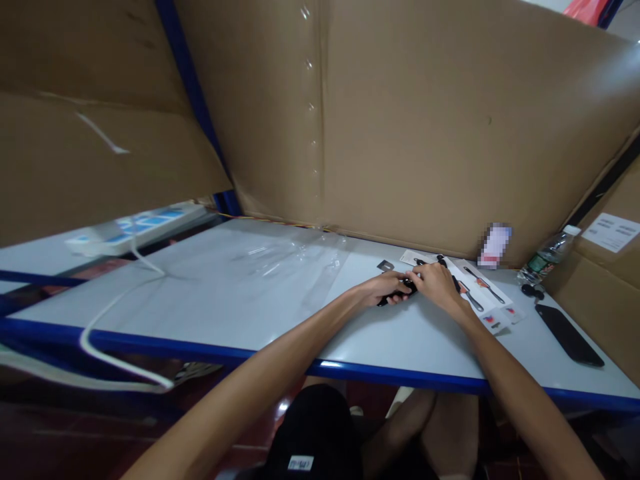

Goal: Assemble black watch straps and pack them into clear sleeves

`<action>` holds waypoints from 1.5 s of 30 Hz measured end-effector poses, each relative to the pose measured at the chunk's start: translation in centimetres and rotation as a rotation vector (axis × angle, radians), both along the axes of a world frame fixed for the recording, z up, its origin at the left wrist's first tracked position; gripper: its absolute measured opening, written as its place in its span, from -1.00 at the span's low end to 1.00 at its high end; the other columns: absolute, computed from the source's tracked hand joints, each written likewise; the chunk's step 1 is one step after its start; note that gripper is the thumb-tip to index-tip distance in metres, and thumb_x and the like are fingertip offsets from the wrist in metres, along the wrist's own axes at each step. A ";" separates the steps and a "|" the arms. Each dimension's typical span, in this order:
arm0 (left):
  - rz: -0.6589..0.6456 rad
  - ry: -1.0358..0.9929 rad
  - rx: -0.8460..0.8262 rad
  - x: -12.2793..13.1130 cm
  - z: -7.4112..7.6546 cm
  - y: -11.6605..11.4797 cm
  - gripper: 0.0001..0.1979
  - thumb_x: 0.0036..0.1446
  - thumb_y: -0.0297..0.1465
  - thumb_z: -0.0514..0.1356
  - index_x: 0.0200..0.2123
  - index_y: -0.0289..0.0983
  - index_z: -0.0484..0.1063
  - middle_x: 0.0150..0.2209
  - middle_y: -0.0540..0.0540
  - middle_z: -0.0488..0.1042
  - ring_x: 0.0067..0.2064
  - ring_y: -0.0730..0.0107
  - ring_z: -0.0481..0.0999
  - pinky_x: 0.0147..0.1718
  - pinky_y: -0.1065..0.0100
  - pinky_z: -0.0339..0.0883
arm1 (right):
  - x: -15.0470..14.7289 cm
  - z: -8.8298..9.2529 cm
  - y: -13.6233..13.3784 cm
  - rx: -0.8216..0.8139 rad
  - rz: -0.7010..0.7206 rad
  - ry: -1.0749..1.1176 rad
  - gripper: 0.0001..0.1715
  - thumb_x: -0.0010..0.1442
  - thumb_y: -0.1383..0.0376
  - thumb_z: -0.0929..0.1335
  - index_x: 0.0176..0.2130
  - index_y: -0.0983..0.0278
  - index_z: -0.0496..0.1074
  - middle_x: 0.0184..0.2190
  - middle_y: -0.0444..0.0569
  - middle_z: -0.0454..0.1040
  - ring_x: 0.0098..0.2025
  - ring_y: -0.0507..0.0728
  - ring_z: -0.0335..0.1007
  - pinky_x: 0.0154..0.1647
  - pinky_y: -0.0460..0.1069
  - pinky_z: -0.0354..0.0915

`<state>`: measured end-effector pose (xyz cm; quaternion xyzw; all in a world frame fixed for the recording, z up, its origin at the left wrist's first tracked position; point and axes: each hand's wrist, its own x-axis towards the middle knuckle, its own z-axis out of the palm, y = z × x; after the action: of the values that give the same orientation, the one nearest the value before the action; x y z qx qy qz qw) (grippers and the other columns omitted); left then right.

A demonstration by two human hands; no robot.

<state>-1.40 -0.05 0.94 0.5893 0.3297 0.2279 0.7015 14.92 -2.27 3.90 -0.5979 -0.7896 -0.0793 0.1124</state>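
Observation:
A slim black object with a handle-like shape [409, 286] is held between my two hands just above the table; its exact kind is hard to make out. My left hand [386, 287] is closed around its lower left part, and a dark end sticks out below the fingers. The fingers of my right hand [434, 281] pinch its upper end, close to the left thumb. Beside the right hand lies a white box [493, 303] printed with black-handled tools. Behind the left hand rests a small dark flat piece with a light opening [385, 265].
On the right are a black phone [569, 335], a plastic bottle [547, 257] and small round black pieces [532, 291]. Clear plastic wrap [300, 260] lies at the back left. A power strip [135, 230] with a white cable stands far left. Cardboard walls [425, 120] enclose the table.

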 end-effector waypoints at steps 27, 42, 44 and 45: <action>0.016 0.010 0.017 0.0 0.0 -0.1 -0.87 0.05 -0.52 0.24 -0.35 -0.30 0.30 -0.53 0.04 0.31 -0.60 0.64 0.16 -0.66 0.51 -0.12 | 0.0 0.0 0.0 -0.027 0.035 0.026 -0.58 0.40 0.13 0.27 -0.27 0.23 0.66 -0.32 0.07 0.66 -0.31 0.13 0.51 -0.39 -0.04 0.05; 0.014 0.007 0.022 0.0 -0.1 0.0 -0.86 0.03 -0.50 0.25 -0.35 -0.30 0.31 -0.53 0.05 0.31 -0.60 0.64 0.16 -0.66 0.52 -0.12 | -0.1 0.0 0.0 -0.022 0.011 0.007 -0.57 0.40 0.13 0.27 -0.23 0.24 0.67 -0.29 0.10 0.66 -0.28 0.14 0.52 -0.37 -0.05 0.08; 0.025 0.020 0.018 0.1 -0.1 -0.1 -0.85 0.02 -0.50 0.26 -0.41 -0.30 0.28 -0.53 0.04 0.31 -0.61 0.66 0.16 -0.66 0.52 -0.13 | -0.2 0.0 0.0 -0.044 0.052 0.032 -0.55 0.40 0.13 0.26 -0.27 0.25 0.66 -0.33 0.07 0.65 -0.32 0.12 0.49 -0.38 -0.05 0.07; 0.029 0.026 0.018 0.1 -0.1 -0.1 -0.83 0.02 -0.49 0.26 -0.45 -0.30 0.27 -0.54 0.04 0.31 -0.61 0.66 0.15 -0.66 0.52 -0.13 | -0.2 0.0 0.0 -0.053 0.077 0.048 -0.54 0.40 0.12 0.26 -0.30 0.25 0.66 -0.36 0.05 0.64 -0.34 0.11 0.47 -0.38 -0.05 0.06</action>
<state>-1.33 -0.13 0.88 0.5938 0.3453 0.2334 0.6883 14.71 -2.23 3.89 -0.5718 -0.8108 -0.0395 0.1186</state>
